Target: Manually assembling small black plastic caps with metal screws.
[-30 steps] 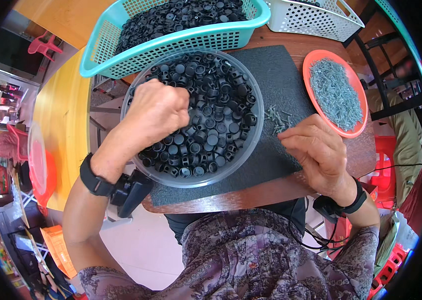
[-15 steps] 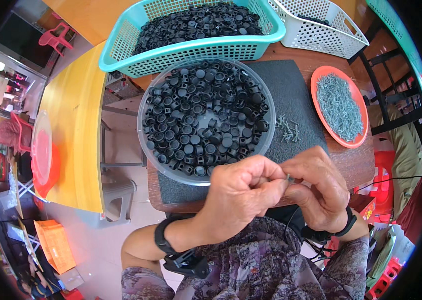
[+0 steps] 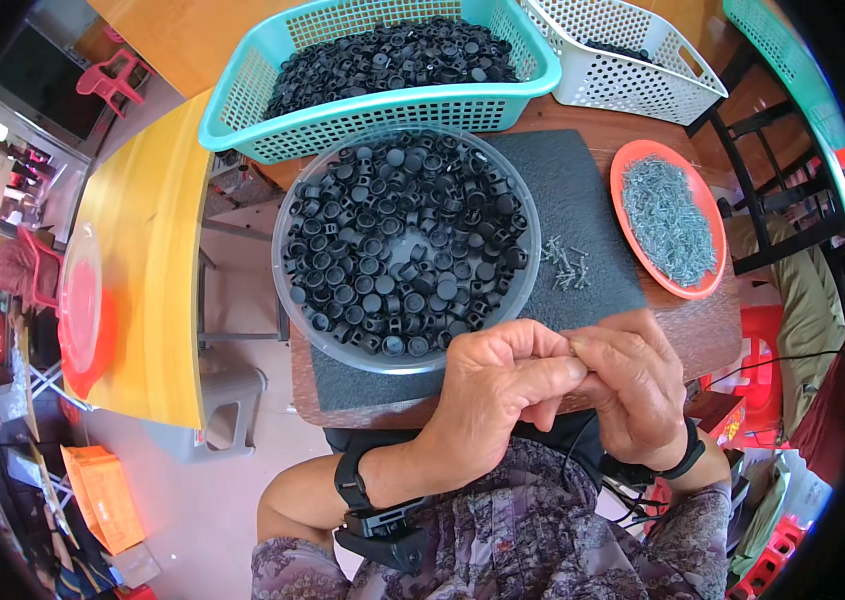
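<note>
My left hand (image 3: pixel 498 390) and my right hand (image 3: pixel 640 385) meet at the table's near edge, thumbs and fingertips pinched together. Whatever sits between the fingers is hidden now. Just beyond my left hand stands a round clear tub (image 3: pixel 383 366), heaped with small black plastic caps (image 3: pixel 368 250), some with hollow ends facing up. A small pile of loose metal screws (image 3: pixel 569 267) lies past the hands on the dark mat (image 3: pixel 603 200). To its right, an orange plate (image 3: pixel 709 205) bears a heap of similar screws (image 3: pixel 665 220).
Behind the tub is a teal basket (image 3: pixel 383 118) full of black parts, with a white basket (image 3: pixel 633 95) to its right. A yellow table (image 3: pixel 148 260) at left carries a red bowl (image 3: pixel 93 372). A grey stool (image 3: pixel 235 412) stands below it.
My fingers have closed further together; the small metallic piece that showed between the fingertips is covered now. Both hands sit slightly lower against the table. The view has shifted a little.
</note>
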Demonstrator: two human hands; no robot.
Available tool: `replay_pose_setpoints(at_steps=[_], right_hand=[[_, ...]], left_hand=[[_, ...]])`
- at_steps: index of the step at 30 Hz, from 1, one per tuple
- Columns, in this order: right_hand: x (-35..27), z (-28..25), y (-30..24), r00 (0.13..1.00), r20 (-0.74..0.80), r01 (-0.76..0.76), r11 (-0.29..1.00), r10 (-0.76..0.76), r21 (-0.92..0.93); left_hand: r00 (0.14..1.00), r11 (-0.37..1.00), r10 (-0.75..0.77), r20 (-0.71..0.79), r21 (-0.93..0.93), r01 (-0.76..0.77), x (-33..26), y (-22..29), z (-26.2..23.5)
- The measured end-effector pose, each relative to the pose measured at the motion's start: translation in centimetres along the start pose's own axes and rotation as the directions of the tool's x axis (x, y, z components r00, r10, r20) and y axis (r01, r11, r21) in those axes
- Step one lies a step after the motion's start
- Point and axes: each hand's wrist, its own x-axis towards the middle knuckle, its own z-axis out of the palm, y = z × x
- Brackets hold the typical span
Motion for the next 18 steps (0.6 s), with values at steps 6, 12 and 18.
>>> replay_pose_setpoints(at_steps=[6,12,18], right_hand=[[-0.1,-0.5,0.5,1.0,0.017,-0.024,1.0,0.024,-0.019],[0.0,-0.3,0.1,0.991,-0.039,-0.125,0.986,0.13,0.106],[0.0,-0.2,0.5,0.965,-0.041,-0.24,0.931,0.26,0.274]], left_hand=[[0.999,0.987,-0.012,0.046,0.164,0.004,-0.8,1.0,0.1],[0.981,0.873,0.172,0.085,0.449,-0.191,-0.5,0.8,-0.1],[0.961,0.711,0.256,0.101,0.654,-0.258,-0.6,1.1,0.3]])
